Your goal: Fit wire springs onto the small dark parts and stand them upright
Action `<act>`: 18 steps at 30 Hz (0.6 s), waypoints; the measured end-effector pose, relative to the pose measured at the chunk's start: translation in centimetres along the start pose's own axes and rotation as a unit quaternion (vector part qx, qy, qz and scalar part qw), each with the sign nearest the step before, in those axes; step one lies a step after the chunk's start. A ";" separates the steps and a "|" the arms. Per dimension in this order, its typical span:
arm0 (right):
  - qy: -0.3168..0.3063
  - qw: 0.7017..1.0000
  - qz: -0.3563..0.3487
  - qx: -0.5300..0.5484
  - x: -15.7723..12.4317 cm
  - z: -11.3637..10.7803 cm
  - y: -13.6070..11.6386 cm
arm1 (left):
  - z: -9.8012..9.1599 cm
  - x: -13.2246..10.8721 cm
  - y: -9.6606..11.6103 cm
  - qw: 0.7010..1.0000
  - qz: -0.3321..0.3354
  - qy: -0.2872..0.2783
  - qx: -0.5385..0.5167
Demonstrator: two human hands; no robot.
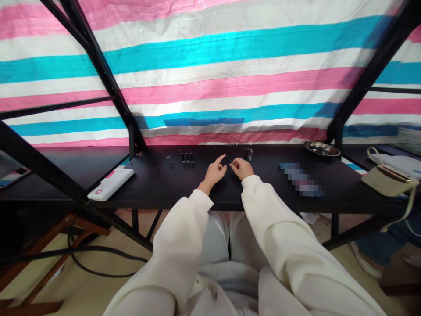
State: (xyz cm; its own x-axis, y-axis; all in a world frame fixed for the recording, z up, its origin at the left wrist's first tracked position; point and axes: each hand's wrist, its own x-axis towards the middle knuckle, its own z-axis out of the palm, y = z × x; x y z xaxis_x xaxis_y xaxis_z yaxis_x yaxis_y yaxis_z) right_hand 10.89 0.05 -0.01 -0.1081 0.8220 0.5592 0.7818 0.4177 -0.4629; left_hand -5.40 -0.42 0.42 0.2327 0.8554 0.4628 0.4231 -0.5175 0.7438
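The right hand [241, 168] pinches a small black stick [229, 159] between both hands, maybe to keep it steady beside the left hand [215, 172], whose finger and thumb are apart, while three black tubes [187, 158] sit left of the hands, lined up probably for neatness.

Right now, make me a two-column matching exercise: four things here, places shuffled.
1. small thin black piece
2. three short dark cylinders
3. white rectangular box
4. round shiny metal dish

A. back right corner of black table
B. between left hand and right hand
C. table's left end
D. row left of both hands

Pairs: 1-B, 2-D, 3-C, 4-A
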 end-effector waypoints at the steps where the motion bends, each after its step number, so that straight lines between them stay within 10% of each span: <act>1: 0.002 1.000 0.001 0.001 0.0 0.0 0.0 | 0.0 0.0 0.0 1.000 0.001 -0.001 0.002; 18: -0.001 1.000 0.000 -0.002 -0.1 0.0 -0.1 | 0.0 0.3 0.4 0.997 -0.034 0.012 -0.064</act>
State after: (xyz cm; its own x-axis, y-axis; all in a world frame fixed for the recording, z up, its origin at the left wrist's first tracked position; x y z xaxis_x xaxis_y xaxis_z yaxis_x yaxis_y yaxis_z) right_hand 10.83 -0.02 -0.04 -0.1090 0.8229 0.5576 0.7843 0.4158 -0.4604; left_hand -5.23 -0.39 0.82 0.1863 0.8888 0.4187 0.3226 -0.4578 0.8284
